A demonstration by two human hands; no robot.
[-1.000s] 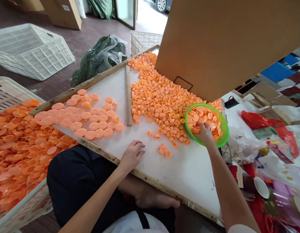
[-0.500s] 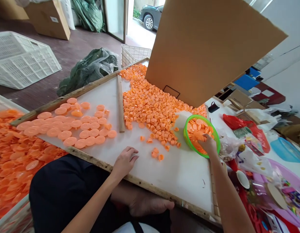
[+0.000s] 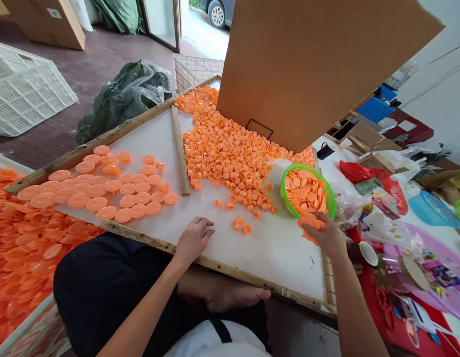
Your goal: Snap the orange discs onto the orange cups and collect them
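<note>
A white board with a wooden frame (image 3: 282, 258) lies across my lap. My right hand (image 3: 322, 233) is closed on a handful of flat orange discs (image 3: 308, 221), just in front of the green bowl (image 3: 324, 184) that holds more of them. My left hand (image 3: 195, 238) rests on the board's near edge with fingers curled, nothing visible in it. Rows of larger orange lids (image 3: 103, 191) lie on the board's left part. A big heap of small orange caps (image 3: 226, 153) covers the far right part, beyond a wooden slat (image 3: 180, 148). A few loose caps (image 3: 242, 224) lie between my hands.
A white crate of orange lids (image 3: 18, 248) stands at my left. A large cardboard sheet (image 3: 308, 64) leans over the board's far right. Bags, a white cup (image 3: 368, 253) and clutter fill the right side. A green plastic-wrapped bundle (image 3: 126, 94) and white crates (image 3: 25, 89) lie on the floor.
My right hand has come out of the green bowl toward me with a handful of orange discs. My left hand has stayed put on the board.
</note>
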